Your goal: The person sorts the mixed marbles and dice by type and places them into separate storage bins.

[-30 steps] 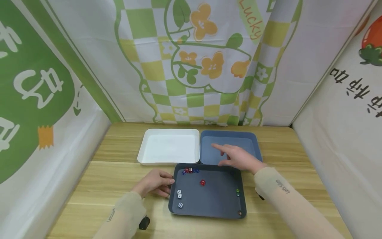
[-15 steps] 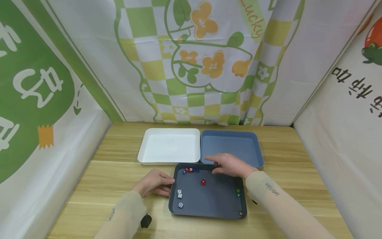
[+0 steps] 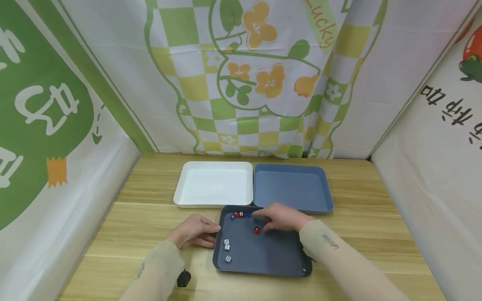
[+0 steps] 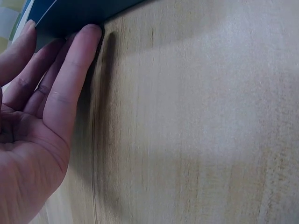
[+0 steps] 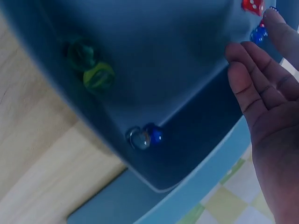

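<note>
The dark tray (image 3: 263, 272) holds several dice and marbles. My left hand (image 3: 195, 230) rests against its left wall; in the left wrist view the fingers of this hand (image 4: 44, 98) lie nearly straight along the tray's side (image 4: 70, 16). Over the tray's back part, my right hand (image 3: 284, 217) reaches its index finger close to the blue marbles (image 3: 247, 215), holding nothing that shows. Red dice (image 3: 241, 214) and a blue die (image 3: 232, 217) sit beside those marbles. Another red die (image 3: 257, 230) lies near the right thumb. White dice (image 3: 227, 247) stand along the left side.
Behind the dark tray stand a white tray (image 3: 215, 184) and a blue tray (image 3: 293, 187), both empty. In the right wrist view, green marbles (image 5: 99, 77) and a clear marble (image 5: 138, 138) beside a blue one (image 5: 154, 134) lie along the dark tray's wall. A patterned curtain (image 3: 248, 125) hangs behind.
My right hand has moved from over the blue tray toward the front and left, down to the blue marbles in the dark tray. The left hand has stayed at the tray's left wall.
</note>
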`<state>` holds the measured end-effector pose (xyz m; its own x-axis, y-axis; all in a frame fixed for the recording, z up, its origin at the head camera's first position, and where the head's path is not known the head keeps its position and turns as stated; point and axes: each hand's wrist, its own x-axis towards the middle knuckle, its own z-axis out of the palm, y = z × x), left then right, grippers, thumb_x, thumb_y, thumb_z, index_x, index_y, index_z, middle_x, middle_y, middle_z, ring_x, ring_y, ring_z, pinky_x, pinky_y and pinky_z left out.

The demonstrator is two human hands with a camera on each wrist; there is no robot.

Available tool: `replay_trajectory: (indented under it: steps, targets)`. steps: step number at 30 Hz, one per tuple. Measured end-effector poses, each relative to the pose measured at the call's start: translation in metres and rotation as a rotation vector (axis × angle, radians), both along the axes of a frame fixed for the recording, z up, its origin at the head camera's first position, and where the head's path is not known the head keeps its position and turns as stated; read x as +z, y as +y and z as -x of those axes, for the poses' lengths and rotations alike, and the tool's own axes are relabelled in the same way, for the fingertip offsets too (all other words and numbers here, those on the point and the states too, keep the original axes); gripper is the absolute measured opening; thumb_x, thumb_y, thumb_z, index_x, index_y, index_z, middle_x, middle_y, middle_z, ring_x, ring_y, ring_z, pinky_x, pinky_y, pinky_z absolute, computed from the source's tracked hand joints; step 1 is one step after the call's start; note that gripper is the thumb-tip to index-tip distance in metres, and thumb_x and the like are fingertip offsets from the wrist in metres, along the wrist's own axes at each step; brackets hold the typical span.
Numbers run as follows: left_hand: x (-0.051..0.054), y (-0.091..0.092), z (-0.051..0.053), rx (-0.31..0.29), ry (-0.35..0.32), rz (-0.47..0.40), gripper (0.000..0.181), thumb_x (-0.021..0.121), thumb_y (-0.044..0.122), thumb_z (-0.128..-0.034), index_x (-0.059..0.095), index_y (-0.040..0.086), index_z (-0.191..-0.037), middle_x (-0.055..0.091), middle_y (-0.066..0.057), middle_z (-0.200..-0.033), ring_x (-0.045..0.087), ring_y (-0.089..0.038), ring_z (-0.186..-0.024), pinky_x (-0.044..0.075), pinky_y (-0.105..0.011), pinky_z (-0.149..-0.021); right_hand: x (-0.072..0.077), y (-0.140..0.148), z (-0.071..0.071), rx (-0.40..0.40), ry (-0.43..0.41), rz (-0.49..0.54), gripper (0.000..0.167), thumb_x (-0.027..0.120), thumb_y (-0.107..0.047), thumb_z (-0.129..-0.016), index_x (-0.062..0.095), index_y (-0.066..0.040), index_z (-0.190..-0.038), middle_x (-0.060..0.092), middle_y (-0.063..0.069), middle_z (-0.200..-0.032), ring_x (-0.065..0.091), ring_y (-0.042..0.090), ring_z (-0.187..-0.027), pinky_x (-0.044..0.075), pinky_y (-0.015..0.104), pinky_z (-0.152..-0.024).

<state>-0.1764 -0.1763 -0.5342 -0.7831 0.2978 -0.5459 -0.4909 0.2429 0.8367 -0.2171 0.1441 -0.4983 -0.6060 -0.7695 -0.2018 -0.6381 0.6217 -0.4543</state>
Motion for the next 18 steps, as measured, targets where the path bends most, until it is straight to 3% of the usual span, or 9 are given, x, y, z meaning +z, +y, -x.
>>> replay_trajectory:
  steps: [11,18]
  targets:
    - [-0.001,-0.001,0.000,0.001,-0.011,0.005,0.033,0.074,0.016,-0.0949,0.071,-0.010,-0.114,0.076,-0.022,-0.094,0.076,-0.027,-0.079,0.066,-0.045,-0.076,-0.010,-0.011,-0.004,-0.014,-0.078,-0.030,0.054,0.081,-0.014,-0.089,0.063,-0.015,-0.140,0.055,-0.011,-0.075,0.048,0.004,-0.066,0.045,0.021,-0.062]
    - [-0.003,-0.002,0.001,-0.006,-0.018,-0.001,0.034,0.075,0.018,-0.0944,0.071,-0.009,-0.114,0.076,-0.023,-0.095,0.076,-0.029,-0.081,0.065,-0.045,-0.077,-0.014,-0.015,-0.004,-0.006,-0.086,-0.020,0.050,0.081,-0.013,-0.089,0.066,-0.015,-0.137,0.060,-0.012,-0.083,0.050,0.003,-0.068,0.047,0.020,-0.062]
